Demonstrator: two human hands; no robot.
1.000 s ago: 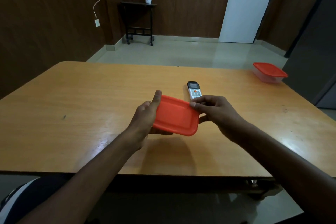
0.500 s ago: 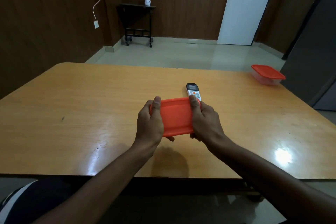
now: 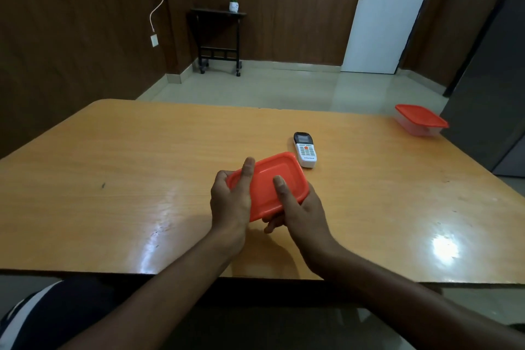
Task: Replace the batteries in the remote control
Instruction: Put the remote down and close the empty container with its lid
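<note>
I hold a small container with an orange lid (image 3: pixel 270 179) in both hands, a little above the wooden table (image 3: pixel 142 165). My left hand (image 3: pixel 231 199) grips its left end, thumb on top of the lid. My right hand (image 3: pixel 298 210) grips its near right side, thumb pressed on the lid. The container's body and contents are hidden under the lid and my fingers. A white remote control (image 3: pixel 305 150) with a dark screen lies face up on the table just beyond the container, untouched.
A second clear container with an orange lid (image 3: pixel 420 120) stands at the table's far right corner. Beyond the table are a tiled floor, a black side table (image 3: pixel 218 37) with a small pot, and a white door (image 3: pixel 389 14).
The container has turned in my hands and tilted. My right hand slid from its far right corner to the near right side. The remote, partly hidden before, now shows in full.
</note>
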